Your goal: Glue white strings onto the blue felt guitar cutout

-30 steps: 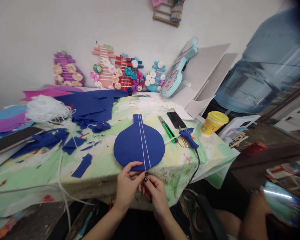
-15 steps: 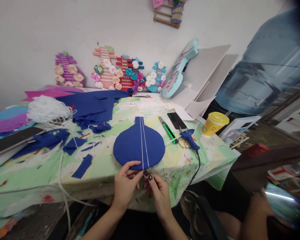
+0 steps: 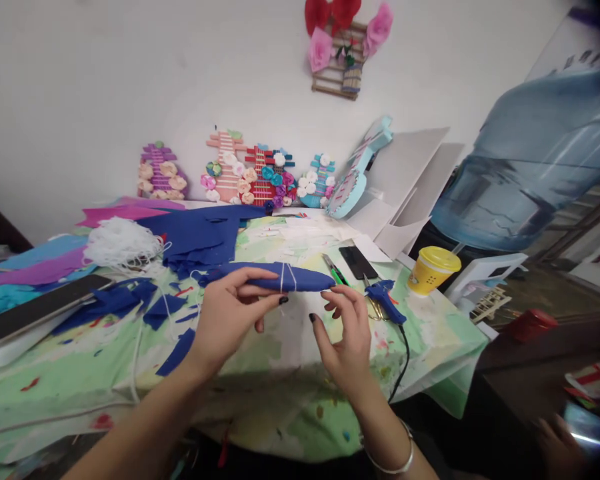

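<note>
- Blue panel (image 3: 310, 279), tilted edge-on over the counter (image 3: 265, 387), white string (image 3: 282, 277) across it.
- Left hand (image 3: 225, 308): fingers pinching it by the string.
- Right hand (image 3: 349, 333): fingers spread, by its right end.

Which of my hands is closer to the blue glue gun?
Right. Your right hand is just left of the glue gun; your left hand is farther left, holding the blue piece.

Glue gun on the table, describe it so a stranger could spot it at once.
Find the big water jug on the right, then the yellow cup to its left. Just left of the cup lies the pistol-shaped glue gun. Its blue body and trailing black cord set it apart from the flat black phone beside it.
</note>
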A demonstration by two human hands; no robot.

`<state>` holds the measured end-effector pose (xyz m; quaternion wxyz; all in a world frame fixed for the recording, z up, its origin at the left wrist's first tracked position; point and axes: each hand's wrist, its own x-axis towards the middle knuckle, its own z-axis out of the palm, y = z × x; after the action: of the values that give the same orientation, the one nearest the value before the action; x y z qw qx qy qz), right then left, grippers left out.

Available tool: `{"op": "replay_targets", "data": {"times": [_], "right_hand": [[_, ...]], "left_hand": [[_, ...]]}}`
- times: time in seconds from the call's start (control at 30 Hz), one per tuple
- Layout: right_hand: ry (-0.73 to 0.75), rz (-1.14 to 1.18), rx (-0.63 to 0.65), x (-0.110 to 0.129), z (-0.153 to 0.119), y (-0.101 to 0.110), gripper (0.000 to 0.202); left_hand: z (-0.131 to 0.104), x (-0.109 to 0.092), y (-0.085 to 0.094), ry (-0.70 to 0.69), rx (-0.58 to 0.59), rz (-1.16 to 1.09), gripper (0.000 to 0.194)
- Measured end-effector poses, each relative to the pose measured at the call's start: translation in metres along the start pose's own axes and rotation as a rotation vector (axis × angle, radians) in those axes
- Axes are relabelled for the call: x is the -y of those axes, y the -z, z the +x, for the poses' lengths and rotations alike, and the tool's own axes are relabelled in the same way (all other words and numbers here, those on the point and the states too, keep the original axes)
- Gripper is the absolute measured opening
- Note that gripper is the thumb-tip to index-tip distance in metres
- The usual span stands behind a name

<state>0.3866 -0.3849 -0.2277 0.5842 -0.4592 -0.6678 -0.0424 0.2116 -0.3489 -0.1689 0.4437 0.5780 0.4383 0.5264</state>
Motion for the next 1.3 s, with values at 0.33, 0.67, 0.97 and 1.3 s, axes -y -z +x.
{"op": "replay_targets", "data": {"times": [0.33, 0.67, 0.97, 1.3], "right_hand": [[-0.115, -0.253, -0.143, -0.049, 0.044, 0.032, 0.014], [-0.698, -1.042, 0.175, -0.105, 0.002, 0.049, 0.045], [-0.712, -0.956, 0.396, -0.145, 0.010, 0.065, 0.040], [-0.782, -0.530, 0.391, -0.132, 0.042, 0.098, 0.027]], "left_hand": [[0.080, -0.084, 0.000, -0.147, 0.143, 0.112, 0.032], [0.162, -0.102, -0.001, -0.123, 0.232, 0.271, 0.027], [0.208, -0.099, 0.009, -0.095, 0.283, 0.225, 0.027], [0.220, -0.101, 0.013, 0.007, 0.392, 0.232, 0.034]]}}
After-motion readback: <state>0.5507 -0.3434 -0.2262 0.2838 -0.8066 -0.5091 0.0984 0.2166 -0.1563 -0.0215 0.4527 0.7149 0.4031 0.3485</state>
